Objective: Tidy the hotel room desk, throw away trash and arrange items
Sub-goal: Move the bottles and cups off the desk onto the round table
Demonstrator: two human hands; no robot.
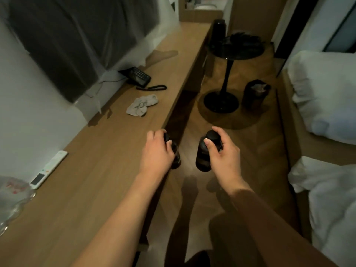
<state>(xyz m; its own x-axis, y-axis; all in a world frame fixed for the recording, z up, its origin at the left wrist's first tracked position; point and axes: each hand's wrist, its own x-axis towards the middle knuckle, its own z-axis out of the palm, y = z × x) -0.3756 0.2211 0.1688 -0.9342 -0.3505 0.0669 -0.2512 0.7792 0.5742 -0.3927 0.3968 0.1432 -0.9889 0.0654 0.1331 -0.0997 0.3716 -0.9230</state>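
At mid-frame I see my left hand (pixel 157 151) curled round a dark, glossy bottle (pixel 175 156) at the edge of the smooth wooden desk (pixel 92 170), and my right hand (pixel 221 151) clamped on a second bottle (pixel 206 153), round-capped, held over the floor. A crumpled grey cloth (pixel 142 105) lies farther up the desk, below the black phone (pixel 139 77); a slim white remote (pixel 49 168) rests at lower left.

Dark bottles (pixel 204 157); tan wood desk (pixel 96 170); grey crumpled cloth (pixel 142 105); black phone (pixel 139 78); white remote (pixel 49 168); herringbone floor (pixel 250 151).

plastic bag (pixel 11 197) cut off, left bottle (pixel 176 157) mostly hidden
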